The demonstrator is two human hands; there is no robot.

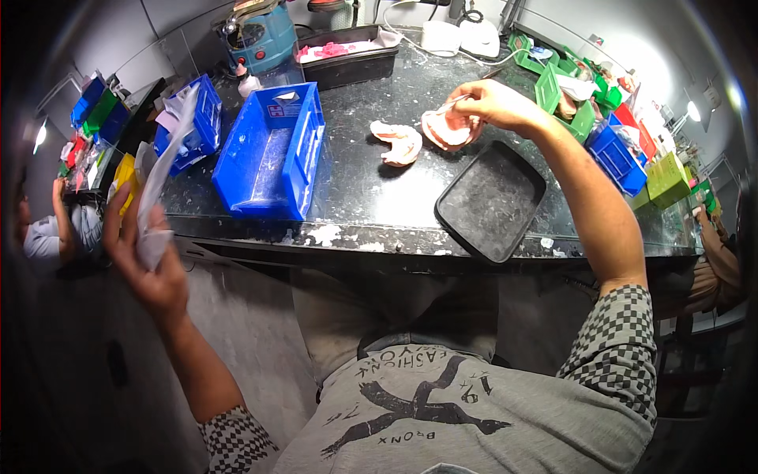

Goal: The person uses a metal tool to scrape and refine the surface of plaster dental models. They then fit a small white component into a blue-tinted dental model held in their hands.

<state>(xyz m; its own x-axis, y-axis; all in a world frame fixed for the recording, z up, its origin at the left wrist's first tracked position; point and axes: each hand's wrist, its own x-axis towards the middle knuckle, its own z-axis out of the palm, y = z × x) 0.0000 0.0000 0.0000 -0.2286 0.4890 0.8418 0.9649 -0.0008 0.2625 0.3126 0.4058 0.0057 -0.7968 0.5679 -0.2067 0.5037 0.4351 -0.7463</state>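
Observation:
My left hand (154, 265) is raised off the table's left front edge, its thumb and fingers closed round a thin white sheet (167, 162) that stands up edge-on; paper or plastic, I cannot tell. Over the table my right hand (491, 107) reaches in from the right, fingertips pinched on the upper rim of a pink dental model (450, 131). A thin pale strip shows at those fingertips. Just left of it lies a second pink, horseshoe-shaped dental model (399, 145), touched by neither hand. A shallow black tray (493, 204) sits below my right wrist.
A blue bin (306, 186) stands left of the models, with another blue bin (207, 118) holding papers beyond it. Behind are a blue machine (260, 39) and a black box (355, 69) with pink pieces. Green bins (583, 122) line the right. Other people sit at both sides.

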